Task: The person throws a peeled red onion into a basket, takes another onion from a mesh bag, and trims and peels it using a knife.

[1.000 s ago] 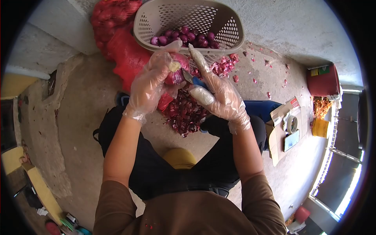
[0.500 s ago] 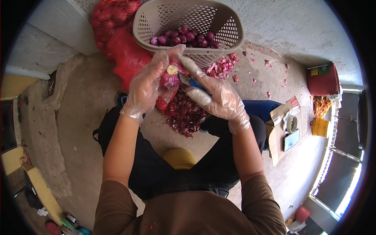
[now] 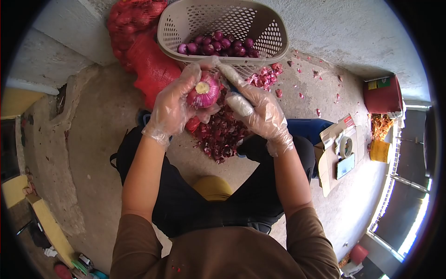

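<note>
In a clear plastic glove, my left hand (image 3: 173, 103) is closed around a red onion (image 3: 204, 92) whose pale cut end faces up. Close by on its right, my gloved right hand (image 3: 260, 108) grips a knife (image 3: 233, 88); only a bit of its blue handle shows, and its blade is mostly hidden. The fingers of both hands nearly meet above the onion. Below them a heap of dark red onion skins (image 3: 222, 137) lies on the floor. Just beyond the hands stands a brown perforated basket (image 3: 223, 59) with several peeled onions (image 3: 218, 44) inside.
A red mesh sack (image 3: 148, 65) of onions leans left of the basket. More skins (image 3: 267, 76) are scattered to the right. A cardboard piece (image 3: 327, 160) bears a tape roll (image 3: 346, 147) and a phone (image 3: 345, 166). A red bin (image 3: 383, 96) stands by the wall.
The onion has turned in my left hand and shows more of its smooth purple side. My right hand has shifted slightly, and the knife blade is less visible.
</note>
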A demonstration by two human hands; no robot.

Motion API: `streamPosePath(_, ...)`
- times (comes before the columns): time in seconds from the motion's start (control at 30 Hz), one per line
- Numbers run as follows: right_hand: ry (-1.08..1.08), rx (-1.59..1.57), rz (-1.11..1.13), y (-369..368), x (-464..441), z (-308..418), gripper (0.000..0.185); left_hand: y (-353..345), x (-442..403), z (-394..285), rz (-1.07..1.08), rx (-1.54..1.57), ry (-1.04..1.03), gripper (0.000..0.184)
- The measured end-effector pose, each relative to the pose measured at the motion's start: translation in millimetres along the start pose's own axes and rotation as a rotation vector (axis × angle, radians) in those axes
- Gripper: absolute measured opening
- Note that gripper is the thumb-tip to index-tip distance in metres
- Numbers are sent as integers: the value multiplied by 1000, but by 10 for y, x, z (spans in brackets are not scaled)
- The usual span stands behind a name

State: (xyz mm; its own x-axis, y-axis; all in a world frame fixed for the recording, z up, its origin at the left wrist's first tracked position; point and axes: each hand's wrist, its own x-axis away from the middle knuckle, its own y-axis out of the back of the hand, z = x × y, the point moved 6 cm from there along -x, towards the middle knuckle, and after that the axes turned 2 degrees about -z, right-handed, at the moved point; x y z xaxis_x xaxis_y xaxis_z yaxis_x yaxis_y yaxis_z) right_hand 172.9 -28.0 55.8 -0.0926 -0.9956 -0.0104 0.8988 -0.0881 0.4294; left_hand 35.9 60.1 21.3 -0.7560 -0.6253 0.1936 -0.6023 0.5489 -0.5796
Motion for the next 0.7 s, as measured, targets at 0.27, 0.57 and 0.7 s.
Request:
streamPosePath(0.27, 138, -138, -10, -15, -9, -110, 70, 55, -14, 3, -63, 74, -34, 55)
streamPosePath(0.57, -23, -152, 90, -138, 24, -108, 66, 31, -22, -37, 60, 95, -63, 47)
streamPosePath(0.7, -70, -211, 79, -162, 33, -129, 63, 32, -26, 1, 62, 178, -48, 47)
